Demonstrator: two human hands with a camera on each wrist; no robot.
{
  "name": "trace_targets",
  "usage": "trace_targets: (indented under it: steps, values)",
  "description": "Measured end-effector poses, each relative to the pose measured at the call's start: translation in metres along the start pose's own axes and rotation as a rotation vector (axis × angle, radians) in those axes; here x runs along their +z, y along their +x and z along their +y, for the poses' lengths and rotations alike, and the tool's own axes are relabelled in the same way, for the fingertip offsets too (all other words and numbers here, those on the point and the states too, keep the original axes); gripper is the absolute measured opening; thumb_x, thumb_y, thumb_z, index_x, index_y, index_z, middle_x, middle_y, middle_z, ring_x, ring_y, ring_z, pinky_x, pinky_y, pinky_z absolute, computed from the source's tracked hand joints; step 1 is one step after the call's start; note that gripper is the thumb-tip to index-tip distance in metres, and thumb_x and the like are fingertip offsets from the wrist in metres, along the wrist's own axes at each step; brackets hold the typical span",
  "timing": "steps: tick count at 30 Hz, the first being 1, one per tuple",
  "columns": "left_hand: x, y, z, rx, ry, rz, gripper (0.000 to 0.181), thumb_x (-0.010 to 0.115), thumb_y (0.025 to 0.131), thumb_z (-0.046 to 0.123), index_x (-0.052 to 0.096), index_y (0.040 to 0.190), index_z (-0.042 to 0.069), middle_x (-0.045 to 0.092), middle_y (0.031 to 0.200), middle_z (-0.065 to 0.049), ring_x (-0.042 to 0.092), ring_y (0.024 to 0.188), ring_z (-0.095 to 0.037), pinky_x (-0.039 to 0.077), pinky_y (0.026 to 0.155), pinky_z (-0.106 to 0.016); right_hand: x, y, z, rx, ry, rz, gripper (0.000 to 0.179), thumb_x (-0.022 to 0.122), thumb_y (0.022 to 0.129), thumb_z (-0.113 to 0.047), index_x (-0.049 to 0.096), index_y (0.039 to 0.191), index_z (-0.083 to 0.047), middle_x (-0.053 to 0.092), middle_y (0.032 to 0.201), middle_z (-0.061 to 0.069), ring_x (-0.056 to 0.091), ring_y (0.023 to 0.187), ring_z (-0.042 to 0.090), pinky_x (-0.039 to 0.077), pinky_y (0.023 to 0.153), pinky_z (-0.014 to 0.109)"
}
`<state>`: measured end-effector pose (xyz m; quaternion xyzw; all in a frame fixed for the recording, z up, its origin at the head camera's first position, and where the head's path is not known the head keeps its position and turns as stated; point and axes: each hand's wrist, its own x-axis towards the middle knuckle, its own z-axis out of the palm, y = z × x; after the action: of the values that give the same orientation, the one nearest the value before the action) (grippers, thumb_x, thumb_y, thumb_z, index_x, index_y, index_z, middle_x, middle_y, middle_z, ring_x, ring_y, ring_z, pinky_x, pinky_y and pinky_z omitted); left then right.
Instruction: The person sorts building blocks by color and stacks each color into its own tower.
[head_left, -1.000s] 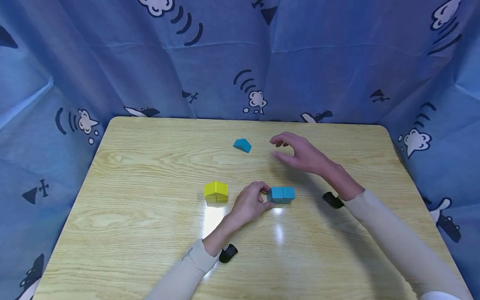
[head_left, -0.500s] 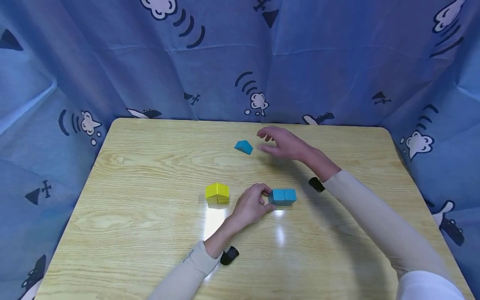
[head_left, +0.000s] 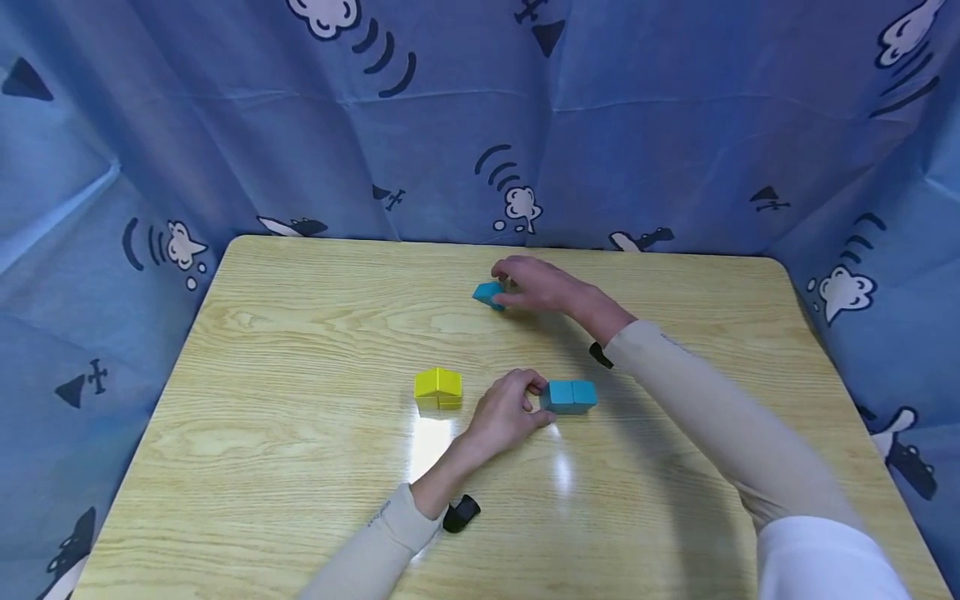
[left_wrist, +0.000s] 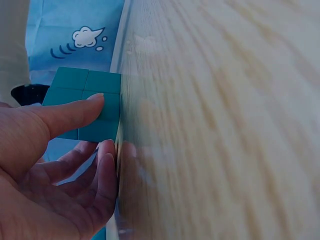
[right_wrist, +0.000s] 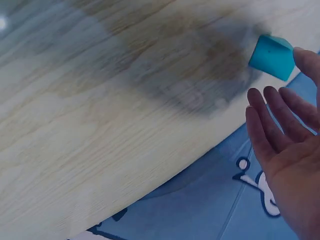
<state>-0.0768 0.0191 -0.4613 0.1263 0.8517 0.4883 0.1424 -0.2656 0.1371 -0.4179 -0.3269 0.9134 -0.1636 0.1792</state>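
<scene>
Two blue cubes (head_left: pixel 568 397) stand side by side on the table. My left hand (head_left: pixel 504 410) holds them at their left end; in the left wrist view its thumb lies across one face of the cubes (left_wrist: pixel 102 117), with the other fingers curled at their lower side. Farther back, a blue wedge-shaped block (head_left: pixel 486 293) lies on the table. My right hand (head_left: pixel 542 285) reaches to its right side, thumb and fingers spread apart. In the right wrist view the thumb tip is right at the wedge's edge, while the other fingers stay apart from it.
A small group of yellow blocks (head_left: pixel 438 388) with a peaked top stands left of my left hand. Blue printed cloth (head_left: pixel 420 167) hangs behind the wooden table (head_left: pixel 300 467) and at its sides. Black wrist cameras (head_left: pixel 461 513) are worn on both arms.
My right hand has moved left across the back of the table to the blue wedge-shaped block. My left hand stays at the blue cubes.
</scene>
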Motion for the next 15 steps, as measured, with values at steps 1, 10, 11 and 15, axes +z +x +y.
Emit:
trace_targets:
  steps: [1, 10, 11, 15]
  values:
    - [0.0, -0.0002, 0.0, 0.0, 0.002, 0.0, 0.035, 0.085, 0.087, 0.015, 0.068, 0.116, 0.007, 0.066, 0.113, -0.005, 0.06, 0.086, -0.016, 0.048, 0.072, -0.025, 0.0014, 0.0013, -0.0016, 0.005, -0.015, -0.006, 0.048, 0.07, 0.1, -0.025, 0.058, 0.136, 0.004, 0.064, 0.124, 0.018, 0.059, 0.108, 0.03, 0.05, 0.098, 0.043]
    - [0.0008, -0.0008, -0.0003, 0.02, 0.013, 0.013, 0.034, 0.085, 0.086, 0.015, 0.069, 0.115, 0.007, 0.066, 0.11, -0.005, 0.058, 0.083, -0.015, 0.046, 0.07, -0.024, 0.0068, 0.0079, -0.007, 0.016, -0.117, -0.023, 0.037, 0.071, 0.099, -0.02, 0.061, 0.128, 0.001, 0.066, 0.114, 0.016, 0.058, 0.095, 0.027, 0.051, 0.091, 0.041]
    - [0.0008, -0.0008, -0.0002, 0.021, 0.013, 0.014, 0.034, 0.085, 0.086, 0.015, 0.069, 0.115, 0.007, 0.066, 0.11, -0.006, 0.058, 0.083, -0.015, 0.046, 0.07, -0.024, 0.006, 0.0075, -0.0071, 0.015, -0.109, -0.019, 0.036, 0.071, 0.098, -0.019, 0.062, 0.128, 0.0, 0.066, 0.114, 0.016, 0.059, 0.096, 0.027, 0.051, 0.092, 0.041]
    - [-0.0001, -0.0002, 0.0, 0.016, 0.012, 0.009, 0.035, 0.085, 0.087, 0.015, 0.068, 0.116, 0.006, 0.066, 0.111, -0.006, 0.059, 0.084, -0.015, 0.047, 0.071, -0.024, -0.0002, 0.0011, -0.0075, -0.001, -0.048, -0.002, 0.035, 0.072, 0.097, -0.017, 0.063, 0.126, 0.0, 0.067, 0.115, 0.016, 0.062, 0.099, 0.028, 0.053, 0.094, 0.041]
